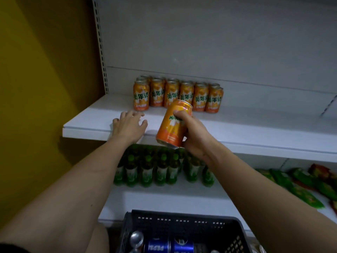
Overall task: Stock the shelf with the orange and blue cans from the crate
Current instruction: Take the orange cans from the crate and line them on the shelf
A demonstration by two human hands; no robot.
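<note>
My right hand [193,136] grips an orange can [171,125], tilted, in front of the white shelf's front edge [87,130]. On the shelf stand several orange cans [177,94] in rows near the back. My left hand [128,125] rests flat on the shelf with fingers spread, empty, just in front of the leftmost can. At the bottom, the dark crate [182,223] holds blue cans [169,246] lying on their sides and a silver can top.
A lower shelf holds green bottles [160,170] under my hands and green and red snack packets [299,185] to the right. A yellow wall [40,88] stands to the left. The upper shelf's right part is bare white board [264,123].
</note>
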